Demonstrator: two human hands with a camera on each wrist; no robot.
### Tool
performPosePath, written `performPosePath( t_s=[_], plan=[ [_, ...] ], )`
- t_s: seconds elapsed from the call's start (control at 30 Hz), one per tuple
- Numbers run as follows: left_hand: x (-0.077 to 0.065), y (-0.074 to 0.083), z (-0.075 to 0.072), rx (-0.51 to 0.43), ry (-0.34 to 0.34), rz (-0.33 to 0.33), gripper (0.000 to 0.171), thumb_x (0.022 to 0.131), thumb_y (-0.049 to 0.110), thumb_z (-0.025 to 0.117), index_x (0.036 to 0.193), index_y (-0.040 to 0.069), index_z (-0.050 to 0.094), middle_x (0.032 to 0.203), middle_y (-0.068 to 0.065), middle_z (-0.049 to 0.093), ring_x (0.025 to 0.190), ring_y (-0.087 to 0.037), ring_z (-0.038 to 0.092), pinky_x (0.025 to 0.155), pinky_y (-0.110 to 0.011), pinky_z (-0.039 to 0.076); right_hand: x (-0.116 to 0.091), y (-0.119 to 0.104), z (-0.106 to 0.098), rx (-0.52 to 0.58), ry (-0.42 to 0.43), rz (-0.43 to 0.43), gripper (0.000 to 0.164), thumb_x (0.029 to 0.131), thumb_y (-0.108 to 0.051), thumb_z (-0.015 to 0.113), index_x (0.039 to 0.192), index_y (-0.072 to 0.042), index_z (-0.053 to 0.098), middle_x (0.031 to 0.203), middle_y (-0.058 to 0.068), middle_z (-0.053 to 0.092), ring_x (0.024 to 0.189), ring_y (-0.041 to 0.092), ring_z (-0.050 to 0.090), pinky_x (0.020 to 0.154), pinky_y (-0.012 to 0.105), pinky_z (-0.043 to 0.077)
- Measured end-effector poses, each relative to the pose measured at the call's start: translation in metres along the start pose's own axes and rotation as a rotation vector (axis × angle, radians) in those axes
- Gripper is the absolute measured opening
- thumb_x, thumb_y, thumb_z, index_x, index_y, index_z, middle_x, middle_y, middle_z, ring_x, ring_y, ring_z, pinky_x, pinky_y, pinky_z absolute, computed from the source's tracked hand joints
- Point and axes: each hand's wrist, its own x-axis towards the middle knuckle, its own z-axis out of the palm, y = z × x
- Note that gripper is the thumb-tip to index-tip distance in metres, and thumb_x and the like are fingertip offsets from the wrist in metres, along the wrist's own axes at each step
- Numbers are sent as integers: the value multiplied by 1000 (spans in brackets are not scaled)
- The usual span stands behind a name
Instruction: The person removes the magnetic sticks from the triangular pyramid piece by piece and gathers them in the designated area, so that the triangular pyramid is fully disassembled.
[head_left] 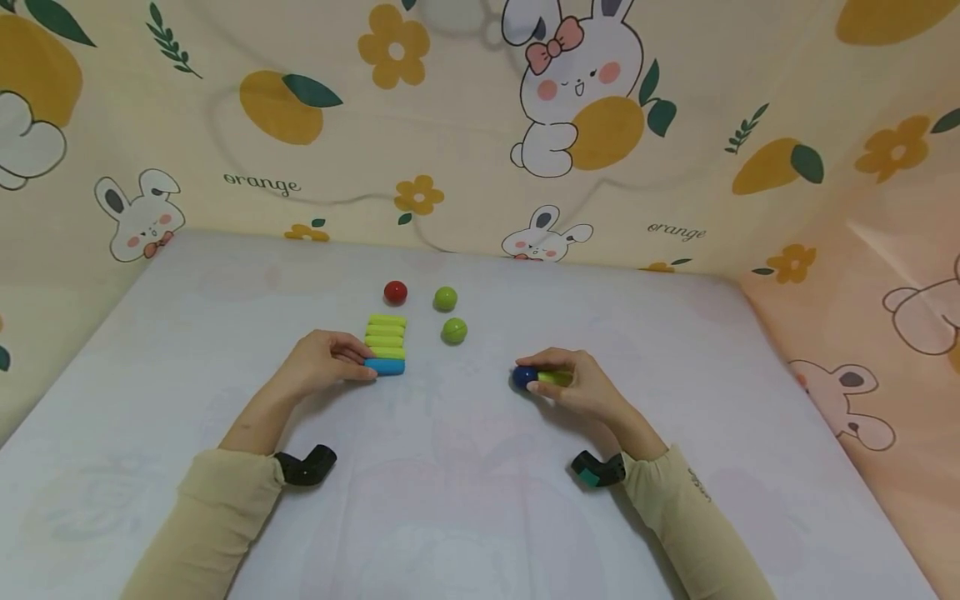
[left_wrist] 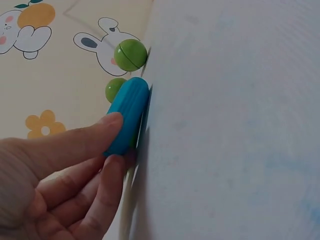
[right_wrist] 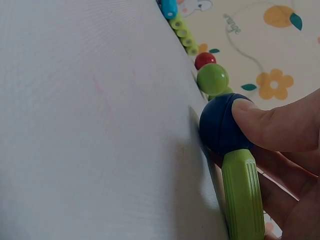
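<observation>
My left hand (head_left: 322,362) pinches a light blue rod (head_left: 386,367) by its left end, thumb on the near side, as the left wrist view also shows (left_wrist: 131,112). Just beyond that rod lie several yellow-green rods (head_left: 386,336) side by side. Over on the right, my right hand (head_left: 585,383) pinches a dark blue ball (head_left: 524,378) between thumb and fingers. One end of a ribbed yellow-green rod (right_wrist: 243,192) meets this ball; the rod runs back under the palm. Whether the two are joined cannot be seen.
A red ball (head_left: 395,292) stands behind the row of rods. Two green balls (head_left: 446,299) sit right of it, one nearer me. A white cloth covers the table (head_left: 450,500); a printed curtain (head_left: 465,125) rises at the back and sides.
</observation>
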Motion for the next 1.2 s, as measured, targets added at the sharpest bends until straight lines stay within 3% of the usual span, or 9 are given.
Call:
performPosePath(
  t_s=[0.37,0.7,0.87,1.03,1.2],
  plan=[
    [0,-1,0,10,50,-40,34,77,21,80,100,-1,67,85,-6,67,79,-17,58,72,-27,42,-1,-1,1,-1,8,16,32,85,-7,70,117,-5,68,117,11,67,112,27,58,100,47,40],
    [-2,6,0,53,51,-58,40,79,25,78,103,-3,61,87,-9,62,77,-18,56,67,-25,44,-3,-3,1,-30,24,20,32,84,-8,72,116,-8,69,116,7,68,110,24,59,98,40,43],
    [-2,12,1,49,123,-61,36,83,25,74,102,-2,61,81,-7,59,71,-17,56,64,-25,43,-3,-3,2,-38,12,9,33,84,-11,73,117,-11,69,118,5,67,112,22,59,101,42,43],
    [0,21,7,37,210,-26,33,86,26,71,102,-2,62,87,-11,63,80,-21,54,69,-25,42,-1,-4,6,-73,9,-16,33,84,-15,74,116,-13,69,116,2,68,109,19,61,99,40,45],
    [4,27,18,13,248,17,29,87,24,70,101,-1,65,91,-14,67,82,-21,59,71,-23,44,4,-9,12,-83,-12,-35,32,84,-13,74,116,-12,69,115,2,69,106,17,63,97,36,48]
  ],
)
